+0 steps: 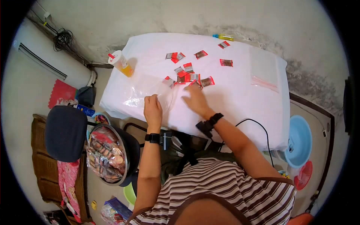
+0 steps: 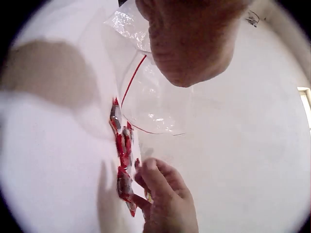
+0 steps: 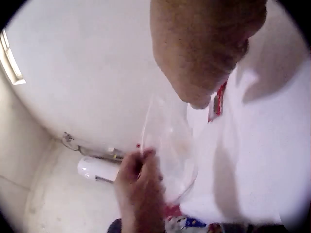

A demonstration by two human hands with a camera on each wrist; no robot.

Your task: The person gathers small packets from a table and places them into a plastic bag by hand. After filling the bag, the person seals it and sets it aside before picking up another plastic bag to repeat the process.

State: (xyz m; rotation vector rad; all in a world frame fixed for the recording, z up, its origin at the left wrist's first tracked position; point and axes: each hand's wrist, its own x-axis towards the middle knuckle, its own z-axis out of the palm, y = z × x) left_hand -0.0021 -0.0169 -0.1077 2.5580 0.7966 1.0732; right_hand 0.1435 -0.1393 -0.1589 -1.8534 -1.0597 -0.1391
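My left hand [image 1: 153, 112] pinches the edge of a clear plastic bag [image 1: 140, 92] lying on the white-covered table; the bag's red seal line [image 2: 130, 87] shows in the left wrist view. Small red-and-brown wrapped packets lie in a loose group, one of them [image 1: 207, 81] at its right side. My right hand [image 1: 197, 102] reaches to the group's near edge, fingertips at a packet [image 3: 217, 104] and thumb apart from the fingers. Whether the fingertips press on that packet is hidden.
A cup with orange drink [image 1: 122, 64] stands at the table's back left. Other packets [image 1: 226, 62], a yellow bottle [image 1: 225, 37] and another clear bag [image 1: 264, 73] lie farther right. A bin full of packets [image 1: 106, 155] stands by the chair [image 1: 65, 133]; a blue basin [image 1: 299, 140] is right.
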